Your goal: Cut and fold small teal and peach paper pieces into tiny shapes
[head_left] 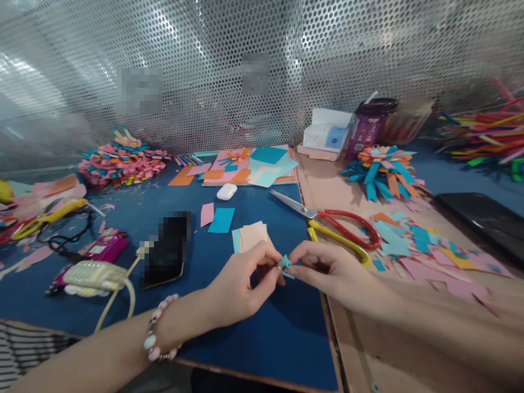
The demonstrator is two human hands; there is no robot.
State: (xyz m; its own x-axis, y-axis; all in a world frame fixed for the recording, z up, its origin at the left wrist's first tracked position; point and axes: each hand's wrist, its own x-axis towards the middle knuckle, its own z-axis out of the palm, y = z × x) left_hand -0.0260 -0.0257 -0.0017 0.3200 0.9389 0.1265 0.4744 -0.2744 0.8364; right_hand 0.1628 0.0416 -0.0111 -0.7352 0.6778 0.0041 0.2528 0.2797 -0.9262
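Over the smooth blue tabletop (pixel 262 344), both hands (pixel 248 278) (pixel 338 270) pinch rolled teal paper (pixel 285 263).

No legible txt for you here. Nr the tan tabletop's (pixel 360 344) back edge, the purple lidded cup (pixel 369 131) carries white print + a QR-type square (pixel 358 147); the tissue pack (pixel 321 136) beside it, a blue label (pixel 335 141) w/ tiny print. All too small/blurred.

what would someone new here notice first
Probably the left hand and right hand, meeting at the front middle over a small curled light-blue paper piece. Open red-handled scissors lie just beyond them, and a bushy pink-and-blue paper cluster stands out at back left.
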